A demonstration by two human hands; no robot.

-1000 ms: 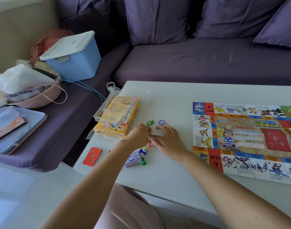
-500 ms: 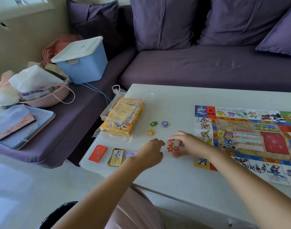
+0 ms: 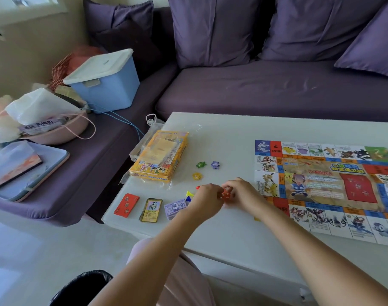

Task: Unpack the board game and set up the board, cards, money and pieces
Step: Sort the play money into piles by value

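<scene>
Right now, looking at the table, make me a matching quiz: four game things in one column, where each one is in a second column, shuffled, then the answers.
Things
1. red card stack
2. yellow game box
3. game board
4. red piece

Places
A. pinched between the left hand and right hand
B. spread flat on the right side of the table
C. near-left corner of the table
D. left edge, behind the red card stack

Pairs: 1-C, 2-D, 3-B, 4-A
</scene>
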